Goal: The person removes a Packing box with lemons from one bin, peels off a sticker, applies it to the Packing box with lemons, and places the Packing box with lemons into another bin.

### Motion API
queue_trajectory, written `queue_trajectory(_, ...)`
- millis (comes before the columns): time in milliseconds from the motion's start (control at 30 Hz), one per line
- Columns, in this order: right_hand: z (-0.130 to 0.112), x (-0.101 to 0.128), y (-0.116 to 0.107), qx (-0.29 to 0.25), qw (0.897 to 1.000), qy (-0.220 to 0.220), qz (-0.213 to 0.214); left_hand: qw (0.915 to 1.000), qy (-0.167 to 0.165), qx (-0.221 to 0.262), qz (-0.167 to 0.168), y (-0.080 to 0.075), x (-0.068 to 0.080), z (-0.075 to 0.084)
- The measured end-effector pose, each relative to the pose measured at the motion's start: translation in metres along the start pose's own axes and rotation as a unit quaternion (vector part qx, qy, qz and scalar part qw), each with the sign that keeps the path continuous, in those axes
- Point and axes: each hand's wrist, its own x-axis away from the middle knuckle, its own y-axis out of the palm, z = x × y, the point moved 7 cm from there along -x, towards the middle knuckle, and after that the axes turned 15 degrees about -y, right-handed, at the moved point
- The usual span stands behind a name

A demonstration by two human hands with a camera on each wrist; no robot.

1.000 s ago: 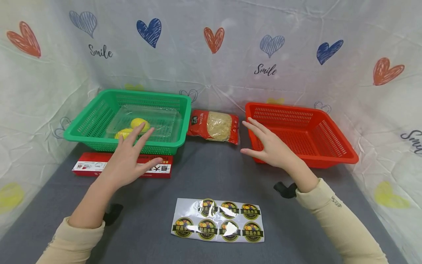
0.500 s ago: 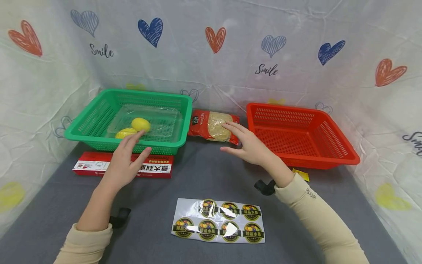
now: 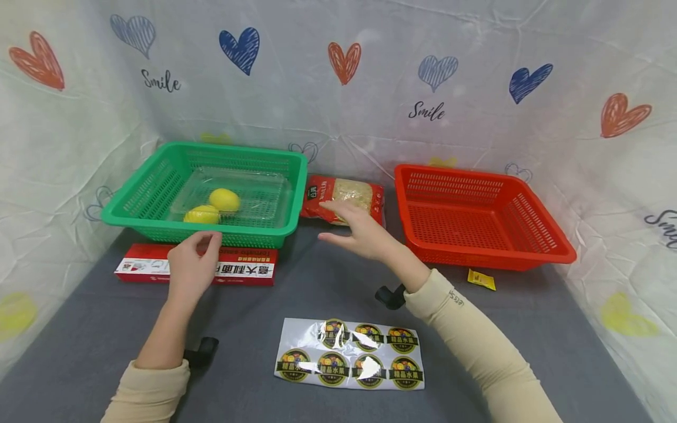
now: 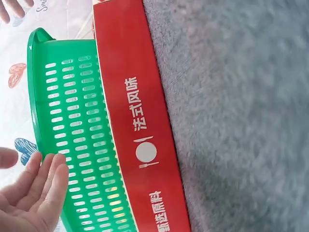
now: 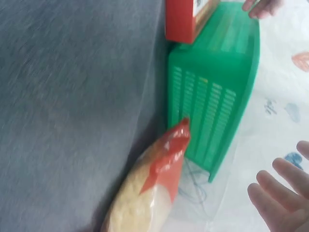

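Left hand (image 3: 191, 267), right hand (image 3: 362, 232): loosely extended, empty. Box (image 4: 140, 118): 法式风味. Stickers (image 3: 333, 366): 精品水果.

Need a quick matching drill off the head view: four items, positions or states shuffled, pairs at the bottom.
Items
1. Clear plastic container
2. Red bag with a clear window
3. Sticker sheet
4. Small yellow packet

Places and states
A. Between the green basket and the red basket
B. On the grey table, just on the camera's side of the red basket
C. Inside the green basket
D. Lying nearest the camera of the four, bearing seven round labels

Pairs: 1-C, 2-A, 3-D, 4-B
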Motion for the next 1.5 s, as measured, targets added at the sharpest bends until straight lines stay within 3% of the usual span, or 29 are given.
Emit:
queue_trajectory(133,-0.007,-0.015,0.011,-0.003,1.000,-0.001,-0.013,0.9976,-0.067,0.021,-0.002,0.000,-0.005,-0.011)
queue_trajectory(267,-0.011,-0.028,0.019,-0.007,1.000,-0.002,-0.021,0.9909,-0.121,0.053,-0.026,0.002,-0.009,-0.019)
queue_trajectory(367,-0.011,-0.035,0.024,-0.009,1.000,0.004,-0.027,0.9822,-0.153,0.096,-0.052,0.006,-0.011,-0.021)
queue_trajectory(467,-0.011,-0.040,0.028,-0.012,0.999,0.013,-0.030,0.9681,-0.183,0.151,-0.082,0.013,-0.013,-0.023)
queue_trajectory(567,-0.011,-0.045,0.033,-0.013,0.999,0.015,-0.036,0.9466,-0.211,0.221,-0.102,0.024,-0.019,-0.029)
queue_trajectory(633,-0.011,-0.048,0.037,-0.010,0.999,0.014,-0.041,0.9270,-0.224,0.280,-0.110,0.031,-0.026,-0.038)
queue_trajectory(800,-0.011,-0.055,0.046,0.001,0.999,0.013,-0.052,0.8876,-0.251,0.379,-0.074,0.034,-0.024,-0.033)
queue_trajectory(867,-0.010,-0.057,0.049,0.004,0.998,0.014,-0.053,0.8740,-0.267,0.403,-0.048,0.031,-0.019,-0.024)
queue_trajectory(1000,-0.010,-0.062,0.052,-0.002,0.999,0.019,-0.049,0.8387,-0.283,0.465,-0.018,0.032,-0.018,-0.021)
queue_trajectory(1167,-0.012,-0.071,0.053,-0.034,0.998,0.022,-0.041,0.8042,-0.294,0.516,0.001,0.034,-0.019,-0.022)
queue_trajectory(1267,-0.015,-0.077,0.056,-0.054,0.997,0.026,-0.042,0.7964,-0.296,0.527,0.010,0.038,-0.022,-0.028)
queue_trajectory(1400,-0.016,-0.086,0.060,-0.071,0.995,0.054,-0.037,0.8078,-0.271,0.524,0.012,0.048,-0.039,-0.050)
queue_trajectory(1500,-0.015,-0.093,0.063,-0.078,0.993,0.081,-0.036,0.8110,-0.244,0.532,0.007,0.059,-0.057,-0.072)
